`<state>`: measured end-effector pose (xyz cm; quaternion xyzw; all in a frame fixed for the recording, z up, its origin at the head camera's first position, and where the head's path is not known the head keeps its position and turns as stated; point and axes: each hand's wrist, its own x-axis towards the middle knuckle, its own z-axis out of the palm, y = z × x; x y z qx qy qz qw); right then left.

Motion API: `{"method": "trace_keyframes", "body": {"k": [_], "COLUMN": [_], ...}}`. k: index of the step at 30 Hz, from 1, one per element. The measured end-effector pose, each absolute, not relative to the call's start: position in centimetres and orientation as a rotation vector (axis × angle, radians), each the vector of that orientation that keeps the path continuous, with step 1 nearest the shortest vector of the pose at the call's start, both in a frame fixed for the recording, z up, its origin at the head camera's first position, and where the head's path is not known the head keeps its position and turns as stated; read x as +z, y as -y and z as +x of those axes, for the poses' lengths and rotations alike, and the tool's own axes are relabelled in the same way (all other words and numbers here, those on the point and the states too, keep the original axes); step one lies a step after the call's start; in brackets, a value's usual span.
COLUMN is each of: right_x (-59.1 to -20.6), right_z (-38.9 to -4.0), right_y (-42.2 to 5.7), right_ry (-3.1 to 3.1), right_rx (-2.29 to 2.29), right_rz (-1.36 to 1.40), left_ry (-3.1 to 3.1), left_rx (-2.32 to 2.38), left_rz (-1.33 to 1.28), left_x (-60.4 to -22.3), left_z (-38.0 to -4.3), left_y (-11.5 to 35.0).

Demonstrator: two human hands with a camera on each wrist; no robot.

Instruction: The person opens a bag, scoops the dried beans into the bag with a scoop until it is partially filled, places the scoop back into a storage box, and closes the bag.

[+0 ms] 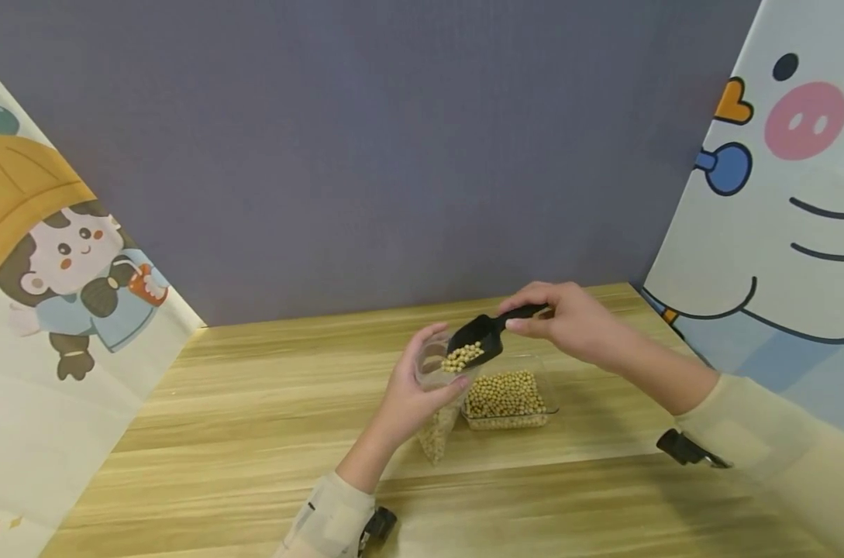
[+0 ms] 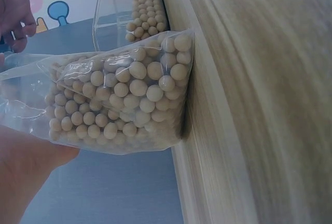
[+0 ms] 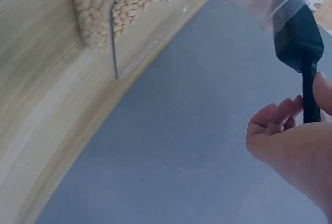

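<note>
My right hand (image 1: pixel 568 322) grips the handle of a black scoop (image 1: pixel 487 335), tilted down to the left. Round yellow soybeans (image 1: pixel 462 356) lie at the scoop's lip, over the mouth of a clear plastic bag (image 1: pixel 435 434). With fingers and thumb spread around its upper part, my left hand (image 1: pixel 413 387) holds this bag. Its lower part is filled with soybeans, and the left wrist view shows the bag (image 2: pixel 119 94) close up, its bottom at the wooden table. In the right wrist view the scoop (image 3: pixel 300 35) overlaps the bag's mouth.
Just right of the bag stands a clear rectangular container (image 1: pixel 549 407) with a heap of soybeans. All of it is on a wooden table (image 1: pixel 254 403). A grey panel (image 1: pixel 394 155) rises behind, and white panels with cartoon prints (image 1: pixel 777 256) flank both sides.
</note>
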<state>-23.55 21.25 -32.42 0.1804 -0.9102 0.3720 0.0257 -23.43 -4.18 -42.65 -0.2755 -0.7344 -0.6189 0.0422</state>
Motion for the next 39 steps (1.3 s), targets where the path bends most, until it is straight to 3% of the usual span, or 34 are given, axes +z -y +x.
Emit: {"method": "trace_keyframes", "body": {"k": [11, 21, 28, 39], "right_x": [-32.0, -32.1, -36.0, -37.9], "right_z": [-23.0, -23.5, -23.8, -23.6], "right_y": [-20.3, -25.9, -28.1, -25.9], "right_ry": [2.772, 2.808, 2.916, 2.933], "right_rx": [1.209, 1.237, 0.918, 0.744], "right_rz": [0.579, 0.284, 0.479, 0.711], "left_ry": [2.210, 2.183, 2.147, 2.138], "left_rx": [-1.932, -1.940, -1.954, -1.972], "left_rz": [-0.855, -0.843, -0.836, -0.837], "left_x": [-42.6, -42.6, -42.5, -42.5], "left_z": [-23.3, -23.6, -23.7, -23.7], "left_y": [4.1, 4.3, 4.3, 4.2]}}
